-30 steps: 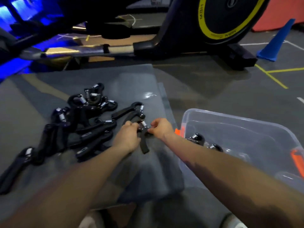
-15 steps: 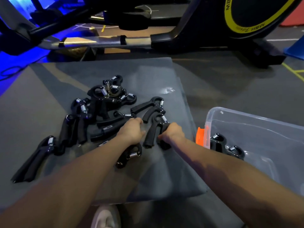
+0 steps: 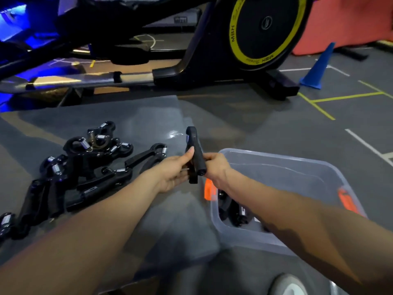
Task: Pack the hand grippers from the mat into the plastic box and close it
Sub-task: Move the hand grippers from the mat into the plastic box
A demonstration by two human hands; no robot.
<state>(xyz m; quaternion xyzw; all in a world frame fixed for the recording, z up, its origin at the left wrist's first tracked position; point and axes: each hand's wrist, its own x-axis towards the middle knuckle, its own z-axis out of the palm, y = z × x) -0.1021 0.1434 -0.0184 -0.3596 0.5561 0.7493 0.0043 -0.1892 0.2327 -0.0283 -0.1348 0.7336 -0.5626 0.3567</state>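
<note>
Hand grippers (image 3: 85,167): black with silver coil springs. Mat (image 3: 148,116): plain grey. Plastic box (image 3: 297,173): clear and colourless, with orange latches (image 3: 208,189). Exercise machine (image 3: 265,28): black, its wheel ringed in yellow. Cone (image 3: 316,67): blue. Floor (image 3: 276,128): dark grey with yellow and white lines.

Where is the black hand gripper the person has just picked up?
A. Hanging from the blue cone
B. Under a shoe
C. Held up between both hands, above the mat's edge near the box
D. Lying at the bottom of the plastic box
C: the hand gripper is off the mat, with the left hand and the right hand both gripping it beside the plastic box.
</note>
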